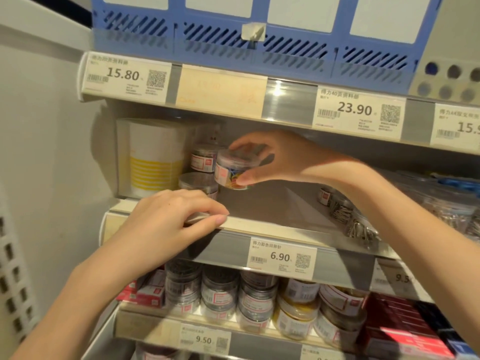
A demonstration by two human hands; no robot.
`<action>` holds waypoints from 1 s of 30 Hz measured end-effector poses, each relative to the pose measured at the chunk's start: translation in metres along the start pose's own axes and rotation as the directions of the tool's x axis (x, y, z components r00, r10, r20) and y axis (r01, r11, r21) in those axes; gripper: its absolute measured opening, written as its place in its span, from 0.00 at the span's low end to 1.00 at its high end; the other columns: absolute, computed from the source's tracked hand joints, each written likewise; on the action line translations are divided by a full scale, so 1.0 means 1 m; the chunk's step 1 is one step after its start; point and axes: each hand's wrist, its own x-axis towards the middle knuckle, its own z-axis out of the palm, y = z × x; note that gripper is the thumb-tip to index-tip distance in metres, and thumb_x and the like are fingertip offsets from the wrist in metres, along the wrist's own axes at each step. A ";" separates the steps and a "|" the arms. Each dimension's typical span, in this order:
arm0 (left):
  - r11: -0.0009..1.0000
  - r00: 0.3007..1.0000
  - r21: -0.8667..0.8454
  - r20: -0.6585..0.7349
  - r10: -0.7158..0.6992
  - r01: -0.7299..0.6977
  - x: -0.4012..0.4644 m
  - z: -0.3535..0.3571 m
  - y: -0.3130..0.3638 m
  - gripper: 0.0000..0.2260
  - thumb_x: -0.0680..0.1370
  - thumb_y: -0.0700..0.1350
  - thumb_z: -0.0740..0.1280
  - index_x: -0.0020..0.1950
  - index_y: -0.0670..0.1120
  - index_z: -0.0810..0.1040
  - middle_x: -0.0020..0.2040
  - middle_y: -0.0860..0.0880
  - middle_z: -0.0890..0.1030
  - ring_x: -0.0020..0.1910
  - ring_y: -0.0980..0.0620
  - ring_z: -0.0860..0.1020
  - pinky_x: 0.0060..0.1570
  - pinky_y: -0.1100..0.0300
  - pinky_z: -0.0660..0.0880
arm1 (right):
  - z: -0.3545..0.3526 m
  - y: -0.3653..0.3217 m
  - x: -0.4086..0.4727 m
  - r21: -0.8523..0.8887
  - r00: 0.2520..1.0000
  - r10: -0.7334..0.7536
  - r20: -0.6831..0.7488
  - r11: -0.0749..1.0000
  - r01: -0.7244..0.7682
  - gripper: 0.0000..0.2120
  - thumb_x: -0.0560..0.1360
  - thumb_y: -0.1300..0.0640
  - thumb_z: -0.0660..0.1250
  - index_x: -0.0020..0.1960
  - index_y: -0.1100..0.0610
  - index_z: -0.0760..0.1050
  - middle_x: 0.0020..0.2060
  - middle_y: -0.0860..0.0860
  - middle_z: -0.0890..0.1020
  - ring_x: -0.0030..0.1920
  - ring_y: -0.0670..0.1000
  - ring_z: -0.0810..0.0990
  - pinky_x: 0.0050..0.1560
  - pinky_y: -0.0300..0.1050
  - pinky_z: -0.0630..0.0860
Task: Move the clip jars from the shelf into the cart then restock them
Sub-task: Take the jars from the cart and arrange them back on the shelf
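The clip jar (230, 168) is a short, round tub of clear plastic with a flat see-through lid, a white-and-red label on its wall and bright, many-coloured clips inside. It is tipped a little and held just above the middle shelf (272, 211), with the right hand (275, 158) reaching in from the right; its fingers (244, 146) curl over the lid while the thumb presses under the base.

Behind the jar to its left stands a second labelled jar (204, 161), and below that one a third jar (198, 184) shows its clear lid. Left of these stands a tall white box (153, 157) with yellow stripes.

The left hand (168, 224) lies at the shelf's front lip, below and left of the held jar, its curled fingers (207, 216) pinching what looks like a flat clear lid.

Well to the right of the jar, loose metal clips (355, 224) lie in a glinting heap on the smooth grey shelf. A price tag (281, 258) reading 6.90 sits on the rail below. The shelf underneath carries rows of stacked jars (257, 300) with silvery and yellow contents. Above, blue slotted plastic trays (259, 40) stand.
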 end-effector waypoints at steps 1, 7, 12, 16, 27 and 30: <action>1.000 1.000 0.008 -0.002 0.005 -0.005 0.000 0.000 0.000 0.20 0.71 0.67 0.53 0.51 0.62 0.79 0.48 0.66 0.79 0.49 0.65 0.75 0.47 0.58 0.73 | 0.002 -0.004 0.002 -0.001 1.000 -0.012 -0.004 1.000 0.012 0.23 0.68 0.47 0.74 0.61 0.44 0.73 0.52 0.39 0.77 0.51 0.41 0.76 0.52 0.34 0.72; 0.998 1.000 0.059 0.002 0.012 -0.012 -0.002 0.001 -0.001 0.21 0.72 0.66 0.51 0.50 0.61 0.80 0.49 0.65 0.80 0.51 0.62 0.76 0.49 0.59 0.71 | 0.012 -0.013 0.014 -0.021 0.998 -0.058 0.000 0.998 0.058 0.24 0.69 0.48 0.74 0.64 0.48 0.74 0.48 0.36 0.76 0.44 0.30 0.73 0.43 0.21 0.67; 0.998 1.000 0.065 0.013 0.021 -0.022 -0.002 0.000 -0.003 0.21 0.72 0.67 0.51 0.50 0.62 0.80 0.49 0.65 0.79 0.52 0.65 0.75 0.49 0.64 0.69 | 0.021 -0.014 0.018 -0.048 0.997 -0.075 -0.008 0.996 0.075 0.25 0.70 0.45 0.72 0.65 0.45 0.73 0.50 0.37 0.74 0.44 0.31 0.72 0.45 0.24 0.67; 0.998 0.999 0.064 0.021 0.027 -0.028 -0.002 0.000 -0.003 0.21 0.72 0.67 0.51 0.50 0.62 0.80 0.50 0.65 0.79 0.52 0.64 0.75 0.50 0.62 0.70 | 0.024 -0.016 0.021 -0.091 0.995 -0.102 -0.006 0.991 0.101 0.25 0.70 0.44 0.71 0.66 0.47 0.73 0.57 0.47 0.69 0.54 0.44 0.71 0.55 0.36 0.67; 0.997 0.999 0.063 0.008 0.054 -0.054 -0.003 0.000 -0.004 0.21 0.73 0.66 0.51 0.49 0.61 0.80 0.49 0.65 0.79 0.51 0.64 0.74 0.50 0.60 0.69 | 0.042 -0.015 0.032 -0.049 0.990 -0.136 -0.030 0.990 0.134 0.27 0.74 0.51 0.70 0.70 0.54 0.67 0.66 0.50 0.72 0.64 0.46 0.70 0.55 0.25 0.62; 0.996 0.998 0.070 0.007 0.059 -0.060 -0.004 0.000 -0.004 0.21 0.73 0.66 0.50 0.49 0.61 0.80 0.49 0.65 0.79 0.52 0.63 0.75 0.49 0.59 0.69 | 0.045 -0.014 0.035 -0.098 0.990 -0.138 -0.025 0.986 0.135 0.27 0.75 0.50 0.69 0.71 0.52 0.66 0.66 0.52 0.71 0.65 0.50 0.69 0.62 0.37 0.64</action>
